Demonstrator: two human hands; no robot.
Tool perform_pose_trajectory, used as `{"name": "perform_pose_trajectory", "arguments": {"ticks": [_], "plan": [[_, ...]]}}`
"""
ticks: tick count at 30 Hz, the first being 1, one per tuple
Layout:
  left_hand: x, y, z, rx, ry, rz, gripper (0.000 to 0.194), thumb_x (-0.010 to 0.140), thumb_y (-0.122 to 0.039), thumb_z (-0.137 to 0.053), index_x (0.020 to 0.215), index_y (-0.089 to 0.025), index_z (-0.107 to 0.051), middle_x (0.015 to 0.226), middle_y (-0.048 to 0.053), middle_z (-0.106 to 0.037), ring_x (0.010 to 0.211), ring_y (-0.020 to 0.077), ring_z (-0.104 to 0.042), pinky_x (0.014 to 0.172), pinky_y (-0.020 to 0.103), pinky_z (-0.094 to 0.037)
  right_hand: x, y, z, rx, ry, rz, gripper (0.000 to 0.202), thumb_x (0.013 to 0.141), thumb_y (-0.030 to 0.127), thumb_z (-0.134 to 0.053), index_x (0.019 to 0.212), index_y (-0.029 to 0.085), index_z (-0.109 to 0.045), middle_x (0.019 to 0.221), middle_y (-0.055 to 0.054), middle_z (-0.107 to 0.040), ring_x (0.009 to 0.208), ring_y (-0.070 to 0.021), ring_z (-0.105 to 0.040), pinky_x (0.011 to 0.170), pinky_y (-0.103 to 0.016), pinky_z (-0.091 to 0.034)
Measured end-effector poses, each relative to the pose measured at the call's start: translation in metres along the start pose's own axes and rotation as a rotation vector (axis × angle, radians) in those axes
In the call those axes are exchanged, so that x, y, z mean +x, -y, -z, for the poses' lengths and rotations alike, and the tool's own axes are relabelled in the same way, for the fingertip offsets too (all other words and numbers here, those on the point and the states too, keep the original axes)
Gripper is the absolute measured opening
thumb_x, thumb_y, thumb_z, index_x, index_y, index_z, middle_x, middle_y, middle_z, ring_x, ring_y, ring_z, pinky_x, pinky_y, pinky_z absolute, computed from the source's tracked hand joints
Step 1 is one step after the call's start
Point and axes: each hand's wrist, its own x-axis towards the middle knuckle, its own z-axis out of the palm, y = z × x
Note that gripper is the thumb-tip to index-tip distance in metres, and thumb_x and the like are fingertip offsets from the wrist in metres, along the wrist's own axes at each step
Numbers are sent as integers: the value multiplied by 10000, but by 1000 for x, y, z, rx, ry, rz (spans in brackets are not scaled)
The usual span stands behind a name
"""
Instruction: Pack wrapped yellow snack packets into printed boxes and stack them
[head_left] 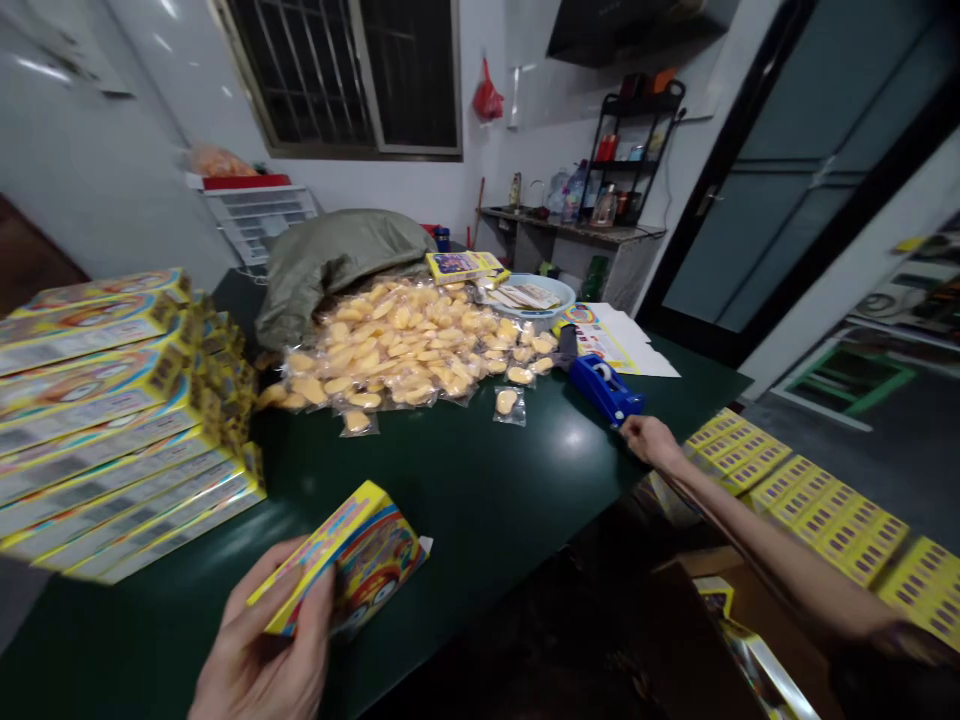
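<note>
My left hand grips a small yellow printed carton with a cartoon face, tilted above the dark green table; a small white flap or tab sticks out at its far end. At the near end of a blue tape dispenser, the fingers of my right hand are pinched together. Whatever lies between those fingertips is too small to make out. Beyond the hands spreads a heap of yellow pieces in clear wrappers, spilling from a grey-green sack. One wrapped piece lies apart in front.
Stacked yellow cartons rise at the left. Behind the dispenser are a printed sheet and a light blue basin holding flat printed pieces. An open cardboard box sits low at right, beside rows of yellow cartons.
</note>
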Motion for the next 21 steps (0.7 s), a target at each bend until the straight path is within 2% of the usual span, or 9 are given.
{"name": "perform_pose_trajectory", "arguments": {"ticks": [3, 6, 8, 10, 11, 13, 14, 18, 21], "plan": [[-3, 3, 2, -35, 12, -85, 251, 666, -26, -705, 864, -156, -621, 945, 47, -675, 833, 153, -662, 687, 264, -552, -52, 19, -22, -25, 121, 277, 222, 724, 82, -624, 533, 177, -563, 548, 22, -513, 511, -100, -496, 527, -219, -390], [-5, 3, 6, -41, 55, -53, 246, 712, -37, -674, 903, -170, -595, 988, 52, -654, 861, 145, -653, 703, 276, -551, -109, 55, -52, 68, 232, 824, 82, 802, 210, -587, 747, 211, -648, 685, -9, -634, 600, -139, -585, 583, -242, -453], [-7, 1, 8, -16, 57, -37, 225, 732, -56, -665, 905, -176, -583, 981, 53, -645, 864, 143, -647, 711, 280, -545, -144, 86, -72, 142, 287, 1030, 134, 853, 234, -533, 937, 220, -636, 669, 0, -628, 559, -129, -577, 552, -239, -467], [-9, -4, 8, 3, 47, -31, 212, 744, -72, -660, 905, -181, -574, 967, 52, -640, 866, 143, -644, 715, 278, -541, -174, 115, -89, 223, 428, 1012, 390, 864, 201, -511, 1253, 219, -496, 593, 37, -586, 483, -114, -533, 489, -222, -459], [-11, -6, 8, 4, 42, -28, 212, 749, -76, -657, 910, -183, -569, 964, 52, -638, 868, 143, -642, 718, 278, -540, -187, 128, -96, 289, 517, 965, 550, 862, 188, -509, 1388, 211, -346, 571, 54, -571, 448, -108, -507, 451, -215, -446], [-13, -10, 7, -12, 33, -25, 221, 755, -73, -648, 924, -185, -562, 968, 55, -635, 877, 144, -638, 731, 283, -539, -207, 144, -108, 469, 686, 854, 769, 863, 190, -510, 1488, 209, -63, 575, 67, -569, 397, -98, -452, 378, -206, -402], [-14, -11, 7, -21, 32, -27, 229, 755, -67, -644, 933, -185, -560, 971, 56, -634, 882, 144, -636, 738, 285, -537, -216, 149, -113, 569, 750, 803, 804, 865, 201, -511, 1491, 225, -8, 590, 66, -573, 380, -91, -425, 351, -203, -374], [-16, -11, 7, -42, 27, -50, 258, 744, -51, -649, 945, -185, -558, 970, 55, -633, 882, 137, -631, 743, 276, -531, -236, 157, -124, 758, 957, 621, 820, 860, 242, -537, 1482, 271, -4, 610, 70, -563, 379, -71, -396, 355, -191, -340], [-17, -10, 8, -58, 37, -54, 277, 741, -55, -659, 956, -192, -552, 977, 52, -631, 883, 140, -634, 739, 278, -537, -241, 163, -128, 757, 975, 492, 821, 845, 270, -567, 1479, 243, -45, 568, 83, -538, 382, -61, -384, 376, -181, -332]]}}
